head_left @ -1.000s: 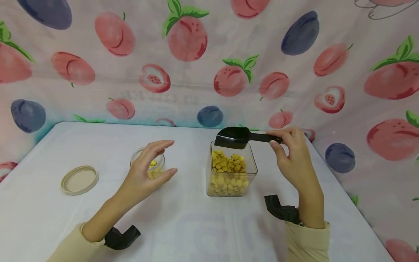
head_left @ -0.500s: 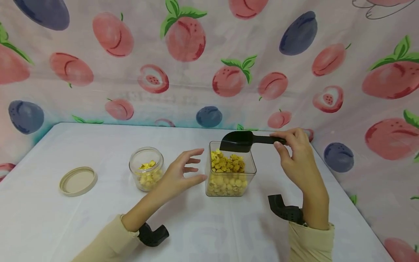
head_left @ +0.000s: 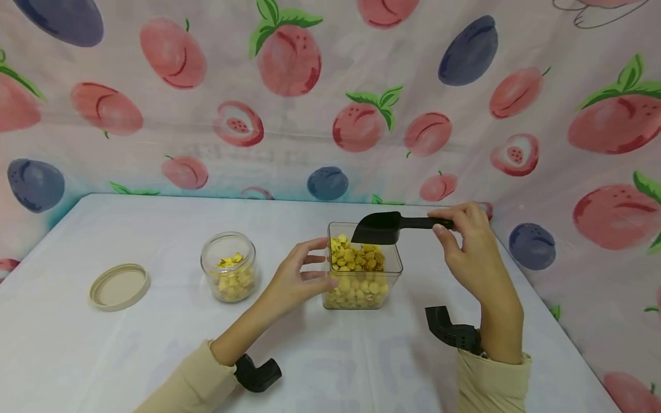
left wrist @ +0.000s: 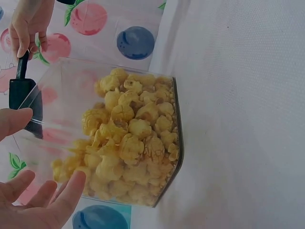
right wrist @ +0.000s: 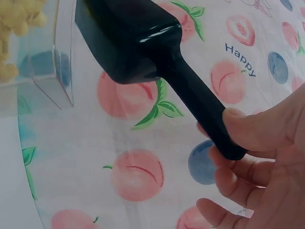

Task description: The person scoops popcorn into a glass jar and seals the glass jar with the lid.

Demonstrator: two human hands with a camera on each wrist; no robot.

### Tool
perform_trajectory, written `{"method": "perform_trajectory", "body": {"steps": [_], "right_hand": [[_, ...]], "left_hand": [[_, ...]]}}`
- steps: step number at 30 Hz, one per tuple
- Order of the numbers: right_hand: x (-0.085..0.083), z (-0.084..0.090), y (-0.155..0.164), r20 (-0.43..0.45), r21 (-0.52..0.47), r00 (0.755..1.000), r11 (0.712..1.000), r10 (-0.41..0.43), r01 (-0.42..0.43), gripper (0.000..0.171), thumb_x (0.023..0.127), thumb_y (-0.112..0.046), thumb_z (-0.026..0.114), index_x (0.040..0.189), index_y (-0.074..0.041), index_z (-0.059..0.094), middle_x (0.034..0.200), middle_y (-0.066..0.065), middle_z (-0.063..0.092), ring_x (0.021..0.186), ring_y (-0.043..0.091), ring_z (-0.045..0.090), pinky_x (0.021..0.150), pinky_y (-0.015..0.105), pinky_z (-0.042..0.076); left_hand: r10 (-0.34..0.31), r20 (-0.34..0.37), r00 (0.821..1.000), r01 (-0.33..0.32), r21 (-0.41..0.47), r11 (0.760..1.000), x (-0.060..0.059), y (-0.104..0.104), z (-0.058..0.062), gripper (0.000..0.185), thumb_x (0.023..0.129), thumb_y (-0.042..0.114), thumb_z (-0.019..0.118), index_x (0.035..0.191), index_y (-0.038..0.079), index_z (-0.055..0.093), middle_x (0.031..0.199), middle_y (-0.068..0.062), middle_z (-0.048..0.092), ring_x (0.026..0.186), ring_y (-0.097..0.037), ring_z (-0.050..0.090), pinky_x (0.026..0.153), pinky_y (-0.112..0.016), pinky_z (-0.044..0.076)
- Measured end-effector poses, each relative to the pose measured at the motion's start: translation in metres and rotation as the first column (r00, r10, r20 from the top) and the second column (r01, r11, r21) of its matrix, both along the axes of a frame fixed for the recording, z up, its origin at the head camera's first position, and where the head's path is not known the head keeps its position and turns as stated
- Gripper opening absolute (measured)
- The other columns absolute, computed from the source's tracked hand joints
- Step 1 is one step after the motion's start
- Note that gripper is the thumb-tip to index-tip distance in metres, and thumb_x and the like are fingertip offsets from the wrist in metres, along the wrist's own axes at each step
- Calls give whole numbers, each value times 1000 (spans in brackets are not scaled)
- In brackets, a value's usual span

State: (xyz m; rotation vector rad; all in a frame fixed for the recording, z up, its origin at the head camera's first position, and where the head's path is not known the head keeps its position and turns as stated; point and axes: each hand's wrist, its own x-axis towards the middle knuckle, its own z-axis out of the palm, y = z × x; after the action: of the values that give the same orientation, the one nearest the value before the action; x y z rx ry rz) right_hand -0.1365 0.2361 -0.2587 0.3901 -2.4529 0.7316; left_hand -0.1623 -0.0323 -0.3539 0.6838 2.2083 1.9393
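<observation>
A clear square container (head_left: 366,273) of yellow popcorn (left wrist: 128,133) stands upright near the middle of the white table. My left hand (head_left: 299,275) is at its left side with spread, gently bent fingers. Thumb and fingertips lie beside the wall; whether they touch it I cannot tell. Over the container's back right part, my right hand (head_left: 472,246) holds a black scoop (head_left: 379,228) by its handle end, between thumb and fingers. The scoop lies roughly level above the rim. What is inside its bowl is hidden.
Left of the container stands an open round glass jar (head_left: 229,281), partly filled with popcorn. A beige round lid (head_left: 120,288) lies farther left on the table (head_left: 170,350). Behind the table hangs a fruit-patterned cloth (head_left: 289,143).
My left hand has moved right, from in front of the glass jar to the container's left side. The scoop in my right hand has shifted slightly right and down.
</observation>
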Motion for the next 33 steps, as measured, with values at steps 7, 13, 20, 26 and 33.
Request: {"method": "perform_trajectory", "body": {"steps": [7,13,20,26,33], "right_hand": [[1,0,-1,-65,-60,998,998,-1,-3,22,86,6,58,108,5,62,102,19,52,90,16,48,80,15,35],[0,1,-2,-116,-105,993,994,-9,-4,22,85,7,60,107,6,63,102,20,54,88,0,42,78,17,36],[-1,3,-3,-159,-125,987,992,-14,-6,22,84,8,61,106,7,62,101,20,55,88,-4,43,78,17,35],[-2,3,-5,-195,-151,981,988,-11,-19,22,81,7,65,103,7,62,97,19,58,89,-9,44,80,13,35],[-3,3,-11,-207,-187,978,982,-23,-16,30,79,5,69,107,8,59,96,19,61,90,-7,45,82,16,34]], "left_hand": [[-12,23,1000,11,50,999,-2,0,-2,67,82,9,70,140,10,37,143,-9,34,122,-30,47,92,-35,52],[-17,21,1000,16,57,998,-1,0,-3,67,82,9,70,140,10,37,143,-8,34,122,-30,47,92,-34,52],[-20,22,1000,19,63,998,-2,0,-3,67,82,9,70,140,11,37,143,-7,34,122,-29,47,91,-34,52],[-28,22,999,26,75,997,-3,-1,-4,66,83,9,69,140,10,37,143,-8,34,122,-31,47,93,-36,51],[-24,31,999,22,77,997,-3,-1,-4,66,82,9,70,140,10,38,143,-7,35,122,-30,47,91,-34,52]]}}
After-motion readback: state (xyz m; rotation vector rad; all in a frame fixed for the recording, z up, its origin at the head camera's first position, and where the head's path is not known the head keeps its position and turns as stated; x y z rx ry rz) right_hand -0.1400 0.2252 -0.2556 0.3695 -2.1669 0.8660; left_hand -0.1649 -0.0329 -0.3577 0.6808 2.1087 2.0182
